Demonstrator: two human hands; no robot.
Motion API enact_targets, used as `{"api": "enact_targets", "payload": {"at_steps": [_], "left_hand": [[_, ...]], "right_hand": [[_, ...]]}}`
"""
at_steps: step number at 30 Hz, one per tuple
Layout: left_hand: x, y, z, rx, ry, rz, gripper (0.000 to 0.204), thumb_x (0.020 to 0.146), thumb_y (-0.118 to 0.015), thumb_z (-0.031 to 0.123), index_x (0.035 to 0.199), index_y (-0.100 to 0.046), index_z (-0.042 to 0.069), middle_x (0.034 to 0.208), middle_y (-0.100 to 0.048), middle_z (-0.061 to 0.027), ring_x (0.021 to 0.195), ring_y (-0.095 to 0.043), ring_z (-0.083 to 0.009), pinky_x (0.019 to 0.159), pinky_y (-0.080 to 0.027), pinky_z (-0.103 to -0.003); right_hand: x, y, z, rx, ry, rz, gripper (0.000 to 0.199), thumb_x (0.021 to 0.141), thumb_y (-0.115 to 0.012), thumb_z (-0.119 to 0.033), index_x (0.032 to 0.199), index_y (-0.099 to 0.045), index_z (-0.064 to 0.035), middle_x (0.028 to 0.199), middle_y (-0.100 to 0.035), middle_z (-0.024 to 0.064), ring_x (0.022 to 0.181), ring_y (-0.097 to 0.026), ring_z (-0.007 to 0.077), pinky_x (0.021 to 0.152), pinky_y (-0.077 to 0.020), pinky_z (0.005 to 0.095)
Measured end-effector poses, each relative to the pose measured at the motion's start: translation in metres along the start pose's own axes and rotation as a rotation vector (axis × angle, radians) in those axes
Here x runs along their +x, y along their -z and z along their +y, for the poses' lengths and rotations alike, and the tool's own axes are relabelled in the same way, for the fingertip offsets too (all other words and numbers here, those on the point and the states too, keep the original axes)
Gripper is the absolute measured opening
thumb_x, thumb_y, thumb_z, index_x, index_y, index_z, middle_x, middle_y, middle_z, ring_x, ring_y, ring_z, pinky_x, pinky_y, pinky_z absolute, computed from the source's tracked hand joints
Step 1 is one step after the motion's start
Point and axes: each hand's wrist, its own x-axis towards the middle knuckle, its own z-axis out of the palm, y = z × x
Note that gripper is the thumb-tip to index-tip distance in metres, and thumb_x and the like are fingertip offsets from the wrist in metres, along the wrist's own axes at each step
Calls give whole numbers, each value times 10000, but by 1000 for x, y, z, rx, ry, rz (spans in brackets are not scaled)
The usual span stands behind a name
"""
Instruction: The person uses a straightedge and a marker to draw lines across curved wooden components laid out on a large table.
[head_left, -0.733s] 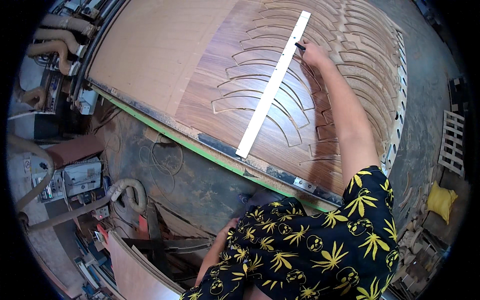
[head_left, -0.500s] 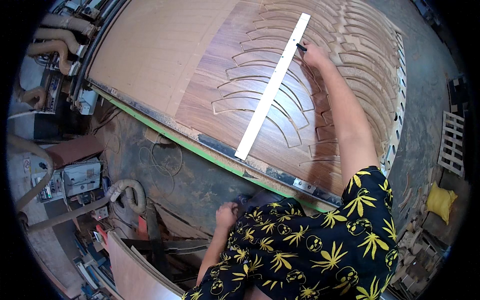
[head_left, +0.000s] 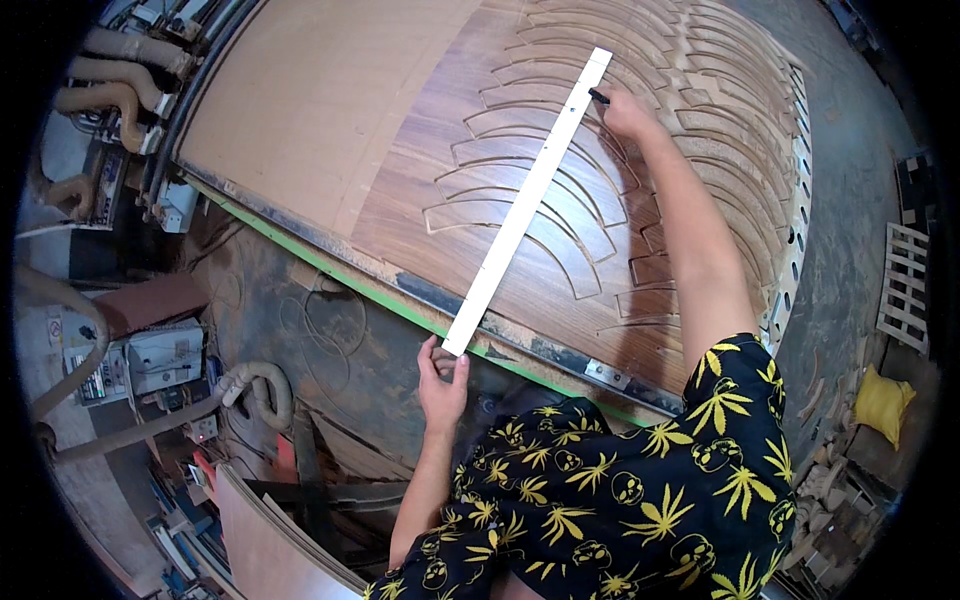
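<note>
A long white strip [head_left: 530,208], straight-edged with small dark marks along it, lies slantwise over a wood-grain board [head_left: 400,200]. Its near end juts past the board's front edge. There my left hand [head_left: 443,388] has its thumb and fingers closed around that end. Toward the far end, my right hand [head_left: 628,112] is closed on a slim black pen-like tool [head_left: 599,96], whose tip points at the strip's edge. Curved pieces [head_left: 500,215] are cut into the board beneath and beside the strip, with narrow grooves around them.
A bare tan bed surface [head_left: 310,120] extends left of the board. A green-edged rail [head_left: 330,272] runs along the front. Ridged hoses [head_left: 125,100] and a grey control box [head_left: 163,352] stand at left. Right lie a pallet [head_left: 903,275] and yellow sack [head_left: 882,405].
The white strip has slid toward me, its near end now past the front edge. My left hand has risen from beside my body to take hold of that end.
</note>
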Motion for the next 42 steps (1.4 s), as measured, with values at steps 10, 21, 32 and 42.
{"api": "enact_targets", "payload": {"at_steps": [10, 21, 32, 42], "left_hand": [[3, -5, 5, 94, -62, -34, 543, 910, -768, 48, 1418, -588, -17, 1009, -733, -81, 870, -689, -138, 849, -547, -309], [-3, -6, 18, 80, -71, -45, 477, 904, -769, 24, 1352, -614, -21, 967, -736, -64, 845, -693, -123, 824, -555, -292], [-2, -8, 6, 72, -54, -9, 537, 944, -741, 57, 1444, -554, -1, 963, -728, -65, 853, -683, -126, 855, -556, -303], [-5, -5, 7, 141, -50, -44, 665, 964, -731, 78, 1551, -424, 26, 937, -718, -66, 866, -693, -150, 839, -553, -321]], "right_hand": [[3, 1, -2, -36, -40, -59, 395, 1006, -590, -371, 1378, -666, -264, 1348, -692, 109, 1180, -669, 402, 1005, -531, 499], [6, -3, 3, 4, -85, -52, 467, 998, -611, -428, 1422, -635, -234, 1287, -715, 166, 1167, -676, 415, 984, -541, 498], [0, 0, -3, -15, -91, -47, 394, 989, -579, -358, 1360, -683, -273, 1315, -711, 128, 1190, -679, 387, 1006, -539, 486], [-8, 10, -8, -32, -57, -63, 520, 1002, -588, -492, 1463, -601, -251, 1331, -699, 149, 1194, -672, 400, 1014, -532, 493]]}}
